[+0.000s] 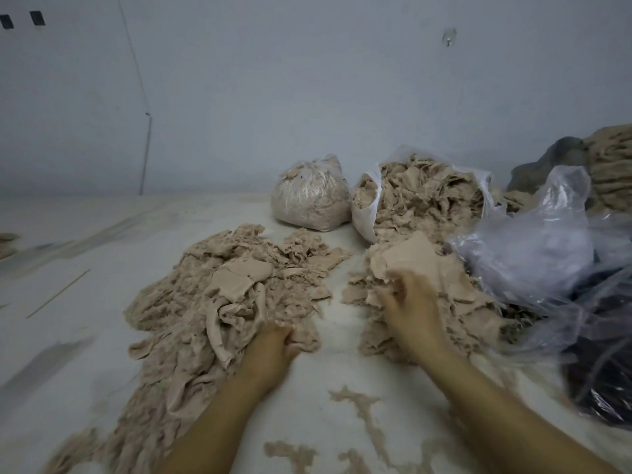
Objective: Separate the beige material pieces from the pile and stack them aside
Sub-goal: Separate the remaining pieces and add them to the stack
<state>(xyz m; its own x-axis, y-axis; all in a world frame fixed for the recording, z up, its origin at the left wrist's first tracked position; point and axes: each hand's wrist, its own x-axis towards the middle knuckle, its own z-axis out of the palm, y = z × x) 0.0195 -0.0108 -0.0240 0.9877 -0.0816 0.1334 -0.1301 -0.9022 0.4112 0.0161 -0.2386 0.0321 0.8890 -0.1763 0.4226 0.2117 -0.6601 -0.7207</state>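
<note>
I have two heaps of beige material pieces on the pale floor: a wide pile (219, 302) on the left and a smaller stack (420, 292) to the right, in front of an open bag (424, 196) of the same stuff. A tied bag (309, 196) sits beside it at the far side. My left hand (273, 347) is curled into the pile's near edge, pinching scraps. My right hand (407, 295) is blurred, fingers bent onto the stack. The pieces look light, limp, frayed; I'd grip a smooth flat one by its edge
</note>
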